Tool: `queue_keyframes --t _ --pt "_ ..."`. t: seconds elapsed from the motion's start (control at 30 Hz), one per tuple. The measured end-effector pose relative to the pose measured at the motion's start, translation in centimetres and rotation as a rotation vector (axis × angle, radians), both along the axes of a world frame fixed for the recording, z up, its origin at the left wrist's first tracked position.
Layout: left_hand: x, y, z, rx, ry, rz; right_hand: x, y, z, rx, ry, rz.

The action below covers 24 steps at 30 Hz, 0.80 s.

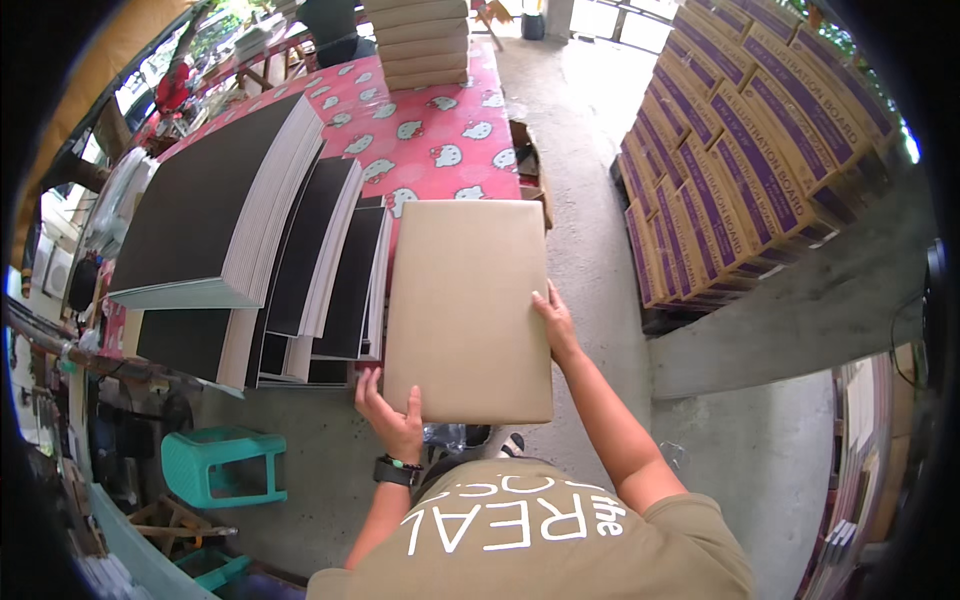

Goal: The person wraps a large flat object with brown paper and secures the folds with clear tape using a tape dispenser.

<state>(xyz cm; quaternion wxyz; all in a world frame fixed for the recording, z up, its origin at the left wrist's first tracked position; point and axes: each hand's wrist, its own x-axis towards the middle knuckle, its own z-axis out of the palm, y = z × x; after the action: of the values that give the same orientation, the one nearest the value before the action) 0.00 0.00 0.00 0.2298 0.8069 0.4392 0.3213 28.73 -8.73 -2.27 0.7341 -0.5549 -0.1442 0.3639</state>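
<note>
A flat rectangular package wrapped in plain brown paper (470, 310) lies in front of me at the table's near right corner. My left hand (395, 415) grips its near left corner, thumb on top and fingers by the left side. At the right edge, my right hand (555, 318) is closed round the side with the thumb over the top; its other fingers are partly hidden. To the left of the package rise stacks of black-topped boards with pale edges (205, 200), the nearest stack (352, 280) close to its left edge. Whether the table bears the package's underside is hidden.
The table has a pink patterned cloth (440, 125). At its far end stands a pile of brown wrapped packages (420, 45). Several printed cartons (750, 150) are stacked high on the right. A green plastic stool (225, 465) stands on the concrete floor at the lower left.
</note>
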Motion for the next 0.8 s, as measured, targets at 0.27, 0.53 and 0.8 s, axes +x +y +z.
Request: queue_keyframes --t 0.27,0.53,0.8 --pt "2.4 -0.4 -2.1 -0.309 -0.454 0.155 1.5 0.4 0.4 0.062 0.091 -0.035" --pt "4.2 0.6 -1.8 -0.297 -0.707 0.109 3.6 2.0 -0.4 0.062 0.141 0.037" --pt "1.6 0.1 -2.2 -0.576 -0.399 0.043 1.4 0.8 0.0 0.055 0.122 0.067"
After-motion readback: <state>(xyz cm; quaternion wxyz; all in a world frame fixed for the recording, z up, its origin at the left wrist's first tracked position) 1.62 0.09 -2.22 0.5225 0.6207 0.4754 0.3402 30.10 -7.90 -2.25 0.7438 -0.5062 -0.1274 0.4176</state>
